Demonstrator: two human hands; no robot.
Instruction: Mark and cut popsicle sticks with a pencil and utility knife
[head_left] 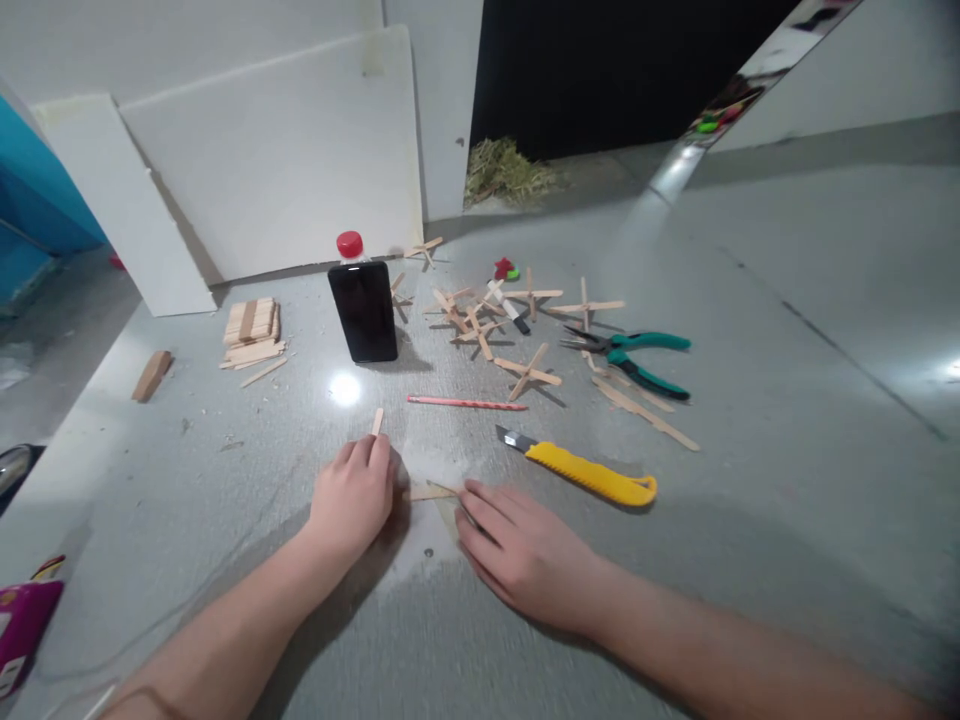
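My left hand (352, 490) is closed, its fingers bent around a wooden craft stick (378, 421) whose rounded end sticks out above the knuckles. Just to the right, another craft stick (424, 493) lies crosswise on the table between both hands. The fingers of my right hand (521, 548) are pressed together at its right end, and a thin sliver of wood pokes out from the fingertips. What lies under the right fingers is partly hidden. A yellow utility knife (592, 473) with its blade out rests beyond the right hand. A pink pencil (469, 403) lies farther back.
Several crossed craft sticks (529, 374) are scattered behind the pencil, near green-handled pliers (651, 340). A black phone (364, 312) leans upright on a red-capped bottle (350, 245). At left sit a stick bundle (251, 322) and a brown block (152, 376). White boards (277, 160) stand behind.
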